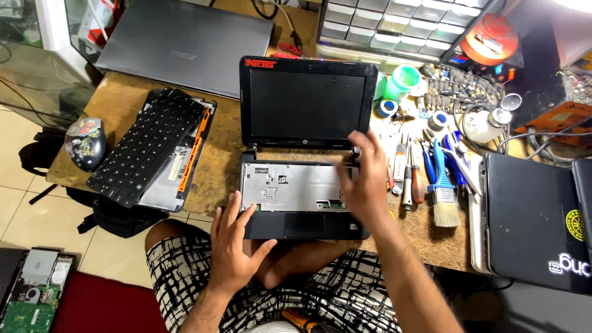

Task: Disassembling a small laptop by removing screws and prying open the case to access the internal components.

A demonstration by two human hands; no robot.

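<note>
Head view: small black laptop (306, 148) at frame centre on the surface (222, 166), lid up, keyboard bay bare metal. Left hand (233, 246), fingers spread, rests on the front-left edge, apparently steadying the base. Right hand (365, 185), open and blurred, lies over the right hinge side, clamped on nothing. Removed keyboard (147, 145) lies left. Drawer cabinet (394, 24) at upper right; contents indistinct.
</note>
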